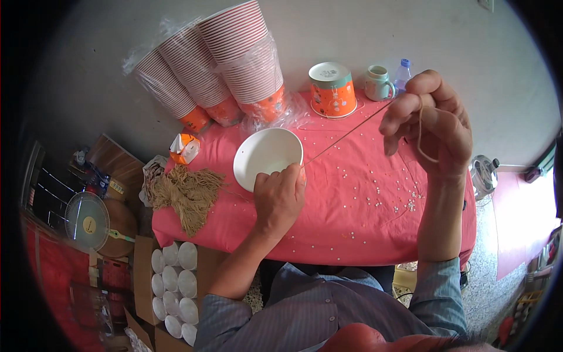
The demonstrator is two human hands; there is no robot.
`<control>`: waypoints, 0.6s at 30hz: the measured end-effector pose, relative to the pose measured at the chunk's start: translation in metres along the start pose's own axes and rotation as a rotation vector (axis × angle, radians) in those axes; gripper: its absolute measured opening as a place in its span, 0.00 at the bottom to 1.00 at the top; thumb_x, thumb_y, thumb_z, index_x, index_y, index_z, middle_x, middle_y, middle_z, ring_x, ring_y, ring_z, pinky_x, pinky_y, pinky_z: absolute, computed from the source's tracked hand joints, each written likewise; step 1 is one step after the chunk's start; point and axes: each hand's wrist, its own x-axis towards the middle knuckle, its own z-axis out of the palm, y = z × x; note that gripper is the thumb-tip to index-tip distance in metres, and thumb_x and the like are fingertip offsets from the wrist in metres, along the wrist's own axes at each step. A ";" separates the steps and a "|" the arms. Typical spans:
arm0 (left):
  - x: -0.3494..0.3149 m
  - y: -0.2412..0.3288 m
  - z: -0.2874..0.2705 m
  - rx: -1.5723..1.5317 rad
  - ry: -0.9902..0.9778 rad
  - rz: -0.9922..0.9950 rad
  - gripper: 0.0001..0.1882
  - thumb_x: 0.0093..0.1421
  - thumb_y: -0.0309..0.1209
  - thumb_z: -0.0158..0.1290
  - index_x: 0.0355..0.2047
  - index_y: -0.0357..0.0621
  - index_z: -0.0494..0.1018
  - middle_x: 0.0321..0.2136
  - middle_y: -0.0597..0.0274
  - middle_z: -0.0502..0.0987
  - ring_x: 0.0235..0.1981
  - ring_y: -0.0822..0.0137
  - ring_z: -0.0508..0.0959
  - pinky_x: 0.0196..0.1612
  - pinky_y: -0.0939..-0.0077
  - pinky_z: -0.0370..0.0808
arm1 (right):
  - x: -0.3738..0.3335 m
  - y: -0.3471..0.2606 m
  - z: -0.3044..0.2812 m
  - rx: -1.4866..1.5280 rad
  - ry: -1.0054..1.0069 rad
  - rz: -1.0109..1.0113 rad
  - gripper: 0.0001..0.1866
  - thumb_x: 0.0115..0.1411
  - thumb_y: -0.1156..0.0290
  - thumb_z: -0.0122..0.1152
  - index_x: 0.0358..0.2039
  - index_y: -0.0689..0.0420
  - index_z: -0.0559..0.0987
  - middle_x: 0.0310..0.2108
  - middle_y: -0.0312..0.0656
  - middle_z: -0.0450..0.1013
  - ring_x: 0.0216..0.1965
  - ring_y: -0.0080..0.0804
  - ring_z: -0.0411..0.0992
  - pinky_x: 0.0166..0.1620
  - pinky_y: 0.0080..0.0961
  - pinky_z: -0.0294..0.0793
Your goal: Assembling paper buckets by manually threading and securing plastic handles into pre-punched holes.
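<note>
A thin tan string [346, 138] runs taut and slanting between my two hands. My left hand [280, 196] is closed at the near right rim of a white-lined paper bucket [258, 149], pinching the string there. Raised higher at the right, my right hand [437, 120] grips the string's other end, and a loop hangs over its fingers. The bucket is tilted, its open mouth showing a bare white inside. Left of it lies a thick bundle of tan strings [190, 196], from which a strand leads toward the bucket. My left fingertips are partly hidden.
Tall plastic-wrapped stacks of paper buckets [246, 53] lean at the back left. An upturned orange bucket [332, 94], a mug [378, 83] and a bottle [403, 73] stand behind. Small white beads [404, 202] dot the red tablecloth [316, 226]. A carton of buckets [146, 276] is below left.
</note>
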 end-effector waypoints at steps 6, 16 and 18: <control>0.003 -0.001 0.001 -0.008 -0.001 0.032 0.03 0.68 0.26 0.60 0.37 0.46 0.76 0.21 0.61 0.75 0.25 0.55 0.77 0.35 0.56 0.68 | 0.002 -0.006 -0.008 -0.096 0.102 -0.110 0.14 0.80 0.69 0.54 0.55 0.64 0.81 0.39 0.50 0.85 0.38 0.43 0.87 0.35 0.33 0.88; 0.004 0.002 0.006 -0.008 0.024 0.019 0.10 0.64 0.23 0.60 0.30 0.48 0.69 0.19 0.62 0.72 0.22 0.56 0.75 0.32 0.57 0.65 | 0.006 -0.017 -0.008 -0.071 0.285 -0.141 0.12 0.81 0.68 0.51 0.53 0.60 0.79 0.38 0.38 0.76 0.41 0.33 0.77 0.49 0.37 0.80; 0.004 0.002 0.008 0.035 0.028 0.017 0.09 0.62 0.25 0.60 0.29 0.49 0.70 0.19 0.65 0.72 0.22 0.60 0.76 0.33 0.59 0.64 | 0.004 -0.021 -0.012 0.039 0.176 -0.156 0.12 0.82 0.67 0.50 0.55 0.59 0.77 0.40 0.37 0.75 0.43 0.32 0.75 0.56 0.41 0.78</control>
